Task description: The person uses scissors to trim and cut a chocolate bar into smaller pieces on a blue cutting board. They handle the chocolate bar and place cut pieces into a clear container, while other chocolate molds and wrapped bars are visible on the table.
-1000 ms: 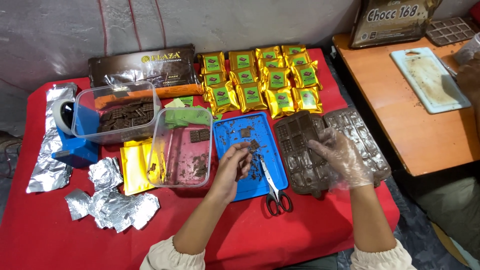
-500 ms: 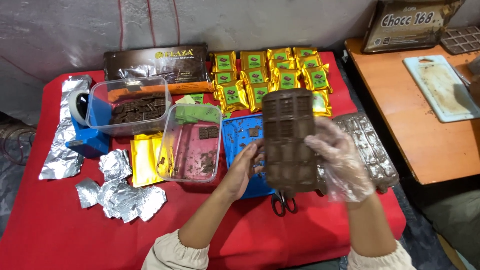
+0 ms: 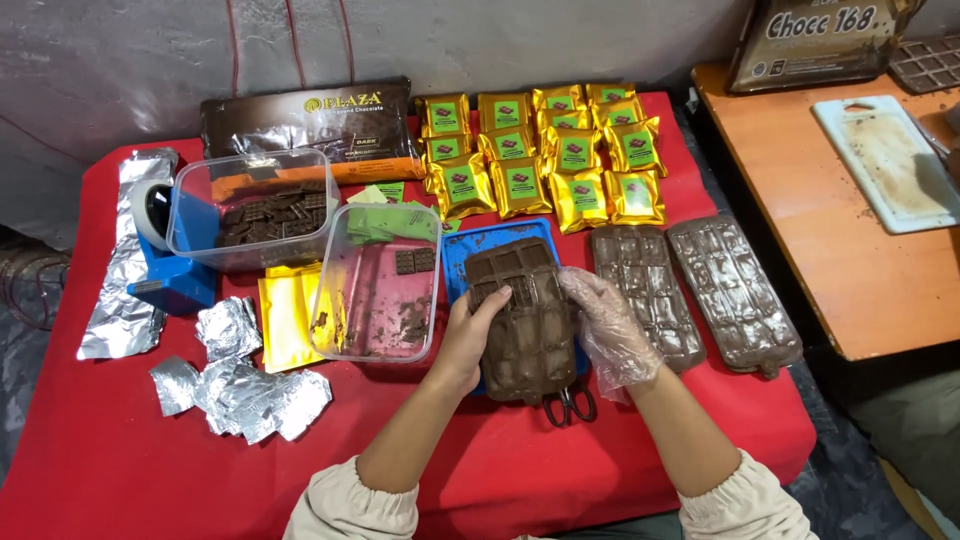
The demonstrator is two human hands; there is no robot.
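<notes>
A brown chocolate mould (image 3: pixel 523 318) filled with chocolate lies over a blue tray (image 3: pixel 470 250), held from both sides. My bare left hand (image 3: pixel 470 335) grips its left edge. My right hand (image 3: pixel 608 330), in a clear plastic glove, grips its right edge. Scissors (image 3: pixel 570 402) poke out from under the mould's near end. Two more filled moulds (image 3: pixel 640 295) (image 3: pixel 732 292) lie to the right on the red cloth.
A clear tub (image 3: pixel 378 283) with chocolate bits stands left of the tray, with a second tub (image 3: pixel 250 208) of chocolate pieces behind it. Gold-wrapped packets (image 3: pixel 545 150), foil scraps (image 3: pixel 240 385), a blue tape dispenser (image 3: pixel 175 255) and a wooden side table (image 3: pixel 840 250) surround them.
The mould was lifted upright in both hands half a second ago; now it is lowered flat over the blue tray, still held by both hands.
</notes>
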